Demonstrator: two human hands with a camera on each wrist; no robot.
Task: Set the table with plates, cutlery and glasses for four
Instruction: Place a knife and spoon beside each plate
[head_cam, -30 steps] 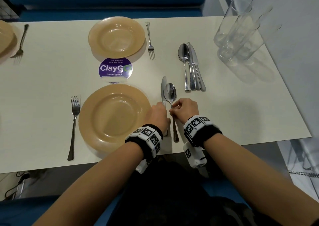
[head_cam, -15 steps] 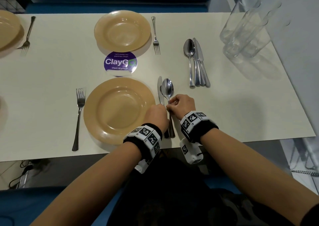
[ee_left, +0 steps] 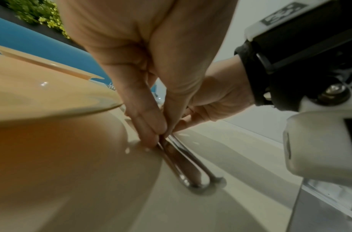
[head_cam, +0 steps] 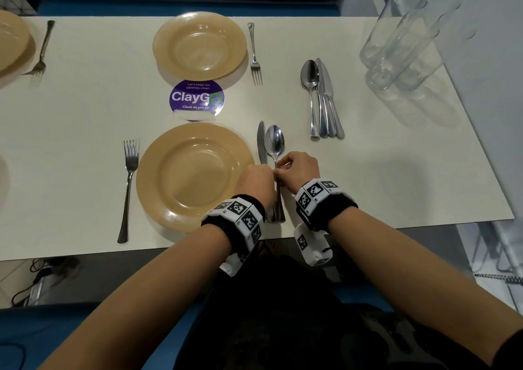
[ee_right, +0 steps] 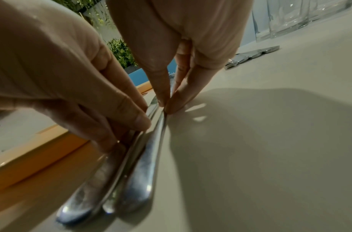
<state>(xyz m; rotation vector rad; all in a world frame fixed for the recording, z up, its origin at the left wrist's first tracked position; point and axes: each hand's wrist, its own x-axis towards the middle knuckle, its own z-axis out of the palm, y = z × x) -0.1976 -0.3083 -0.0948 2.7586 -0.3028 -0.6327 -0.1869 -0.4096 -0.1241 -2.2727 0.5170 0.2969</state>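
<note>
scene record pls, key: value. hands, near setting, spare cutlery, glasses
left hand: pinches steel knife handle
right hand: pinches steel spoon handle
near setting: round tan plate, steel fork left of it, knife and spoon side by side on its right, flat on the cream table
spare cutlery: bundle right of far plate
clear glasses: clustered far right, unplaced

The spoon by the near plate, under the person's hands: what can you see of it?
The spoon looks like polished steel, with an oval bowl facing up and a slim handle widening at its rounded end. It lies flat on the cream table, bowl pointing away from the person, close alongside the knife, right of the tan plate. The right hand pinches its handle.
</note>
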